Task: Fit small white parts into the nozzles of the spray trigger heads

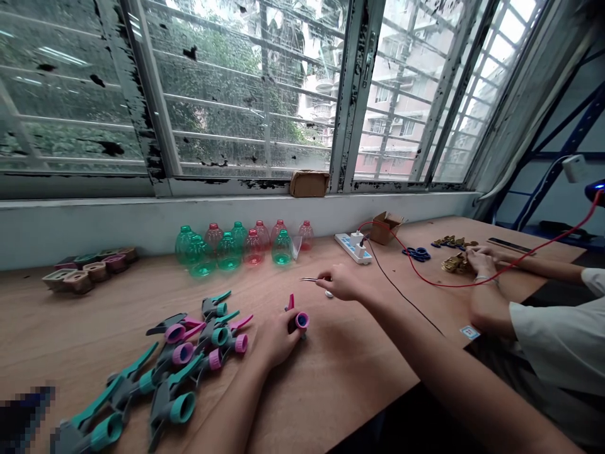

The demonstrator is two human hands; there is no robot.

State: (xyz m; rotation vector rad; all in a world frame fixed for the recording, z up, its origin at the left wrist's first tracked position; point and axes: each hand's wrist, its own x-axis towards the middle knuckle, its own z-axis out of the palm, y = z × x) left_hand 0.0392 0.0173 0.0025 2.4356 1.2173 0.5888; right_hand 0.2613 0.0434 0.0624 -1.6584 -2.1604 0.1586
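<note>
My left hand (pixel 278 337) is closed round a spray trigger head (pixel 302 321) with a pink collar and pink lever; the collar's open end faces me. Just beyond it, my right hand (pixel 344 282) pinches a pair of tweezers (pixel 309 279), their thin metal tips pointing left. A small white round piece (pixel 329 294) lies on the table under my right hand. To the left of my left hand spreads a pile of grey spray trigger heads (pixel 177 353) with teal or pink levers and collars.
Several green and red clear bottles (pixel 229 252) stand along the wall. Stacked small containers (pixel 89 271) sit far left. A power strip (pixel 353 248), a cardboard box (pixel 385 227) and a red cable (pixel 425 280) lie right. Another person's hands (pixel 479 261) handle gold-coloured pieces (pixel 454 263).
</note>
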